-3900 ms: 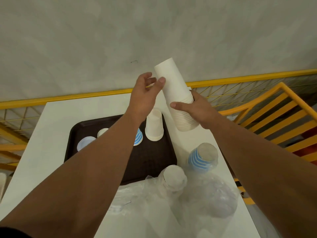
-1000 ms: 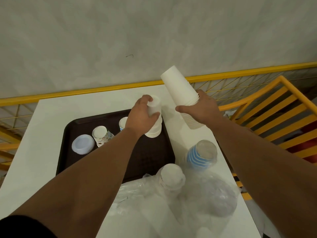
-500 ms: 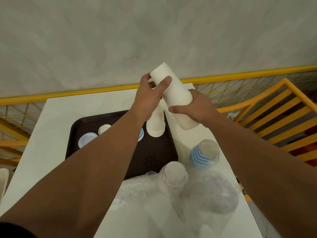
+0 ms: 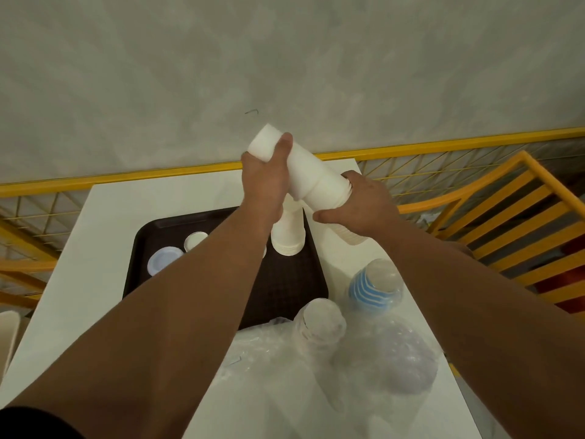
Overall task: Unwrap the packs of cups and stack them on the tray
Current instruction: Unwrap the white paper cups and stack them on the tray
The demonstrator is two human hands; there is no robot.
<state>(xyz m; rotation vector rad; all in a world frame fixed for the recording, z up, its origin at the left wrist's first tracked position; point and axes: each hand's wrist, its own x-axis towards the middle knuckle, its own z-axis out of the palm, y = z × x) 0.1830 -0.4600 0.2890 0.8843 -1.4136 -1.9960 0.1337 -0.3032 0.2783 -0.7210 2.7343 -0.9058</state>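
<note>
a: head view: a long white sleeve of nested paper cups [image 4: 311, 180] is held tilted above the far right corner of the dark brown plastic tray [image 4: 285, 280]. its closed end is wrapped by the curled fingers of the left hand [image 4: 264, 182], and its lower, rimmed part is gripped by the right hand [image 4: 364, 209].

b: so a few top cups are to be drawn off?

a: that is judged likely. a seam is seen partway along the sleeve, so a small batch appears to be started loose. it is best pulled straight along the sleeve's axis, with a slight twist, while the rims are held firmly but not crushed.

b: and where should the batch be set?

a: on the short white stack of upturned cups [image 4: 288, 236] standing on the tray just below the left hand. it should be lowered squarely so the stack is not tipped.

b: anything close by to be minded?

a: a pale blue lid-like disc [image 4: 164, 259] and a small white cup [image 4: 195, 241] lie further left on the tray. on the white table [image 4: 104, 248], a wrapped pack of blue-striped cups [image 4: 375, 286] and a wrapped pack of white cups [image 4: 321, 324] stand among crumpled clear plastic wrap [image 4: 380, 369], not yet opened.
</note>
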